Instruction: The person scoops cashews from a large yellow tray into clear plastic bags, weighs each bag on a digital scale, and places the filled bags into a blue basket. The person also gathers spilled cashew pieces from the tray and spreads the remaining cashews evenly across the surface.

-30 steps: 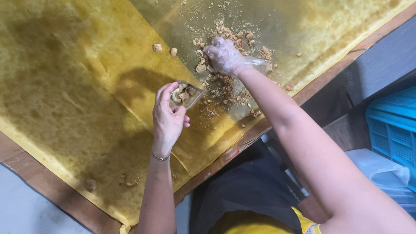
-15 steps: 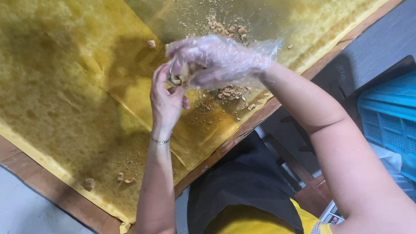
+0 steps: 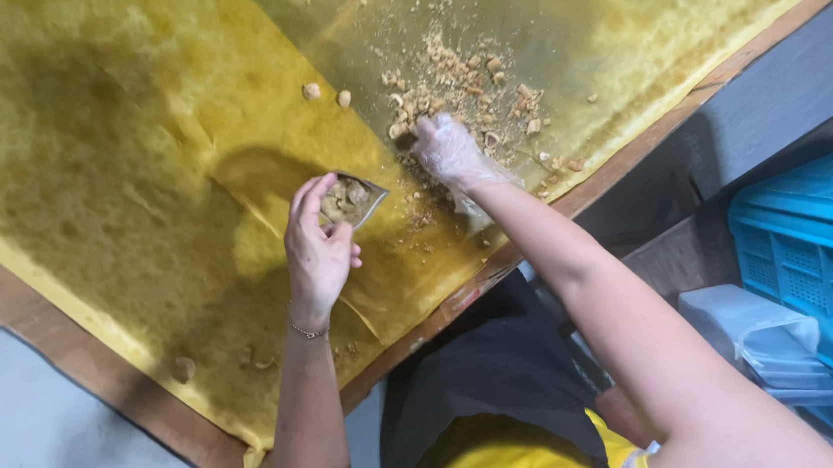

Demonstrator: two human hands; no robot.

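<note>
Crumbs lie just beyond gloved right hand.

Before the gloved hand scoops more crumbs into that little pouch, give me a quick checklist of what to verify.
1. Pouch held by left hand, mouth open: ok.
2. Pouch has spare room: cannot tell; pieces show near the mouth.
3. Right hand gloved and on the crumb pile: ok.
4. Pouch beside the pile: not ok; a gap separates them.
5. Two stray pieces gathered: not ok; they lie apart.
6. Yellow sheet flat under the pile: ok.
</note>
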